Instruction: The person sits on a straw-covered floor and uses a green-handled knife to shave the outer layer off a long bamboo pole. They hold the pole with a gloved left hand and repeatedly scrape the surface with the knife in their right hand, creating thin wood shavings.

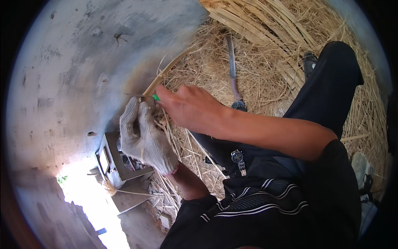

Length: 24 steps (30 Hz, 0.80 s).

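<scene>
My left hand (145, 135) wears a pale knitted glove, its fingers closed around the lower end of a flat, straw-coloured bamboo strip (168, 67). The strip slants up and to the right, toward the wall. Against those gloved fingertips is my bare right hand (186, 103), curled into a grip. A small bright green piece (156, 97) shows at its thumb side; the rest of that thing is hidden, so its kind is unclear. Thin curled slivers stick out near the strip.
A long-bladed knife (231, 58) lies on shavings (265, 89) beyond my right hand. Split bamboo strips (259, 20) spread at the far right. A wristwatch (237, 157) rests on my dark clothing. A wall (87, 62) rises at left, above an open box (120, 159).
</scene>
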Each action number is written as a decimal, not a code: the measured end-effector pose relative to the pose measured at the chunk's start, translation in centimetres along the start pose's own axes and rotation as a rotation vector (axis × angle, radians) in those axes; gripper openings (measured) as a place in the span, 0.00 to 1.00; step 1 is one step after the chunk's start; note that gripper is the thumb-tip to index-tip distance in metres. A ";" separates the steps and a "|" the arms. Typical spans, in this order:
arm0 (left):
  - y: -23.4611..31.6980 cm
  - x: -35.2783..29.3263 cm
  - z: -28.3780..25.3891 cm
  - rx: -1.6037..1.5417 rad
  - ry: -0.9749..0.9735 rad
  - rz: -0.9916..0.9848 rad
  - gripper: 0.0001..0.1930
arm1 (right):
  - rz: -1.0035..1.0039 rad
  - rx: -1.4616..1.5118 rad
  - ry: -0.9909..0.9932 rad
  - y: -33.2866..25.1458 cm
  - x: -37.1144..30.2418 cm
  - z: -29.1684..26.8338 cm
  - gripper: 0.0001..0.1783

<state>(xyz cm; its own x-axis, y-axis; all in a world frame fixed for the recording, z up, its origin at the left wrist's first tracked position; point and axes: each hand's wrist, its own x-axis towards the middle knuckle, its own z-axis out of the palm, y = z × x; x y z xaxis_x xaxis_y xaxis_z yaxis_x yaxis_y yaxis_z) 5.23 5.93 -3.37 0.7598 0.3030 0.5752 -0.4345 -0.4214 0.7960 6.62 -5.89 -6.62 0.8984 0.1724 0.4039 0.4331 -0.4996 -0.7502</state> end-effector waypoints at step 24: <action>1.7 -0.7 2.0 -0.089 -0.044 -0.033 0.08 | 0.130 0.506 0.027 -0.6 -0.9 -3.4 0.18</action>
<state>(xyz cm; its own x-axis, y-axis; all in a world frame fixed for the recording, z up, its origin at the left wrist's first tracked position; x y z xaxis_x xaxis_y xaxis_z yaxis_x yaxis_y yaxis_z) 4.90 3.25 -2.82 0.7941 0.2765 0.5412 -0.4487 -0.3339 0.8290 5.30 -8.60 -4.79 0.9479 0.1111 0.2986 0.3046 -0.0418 -0.9516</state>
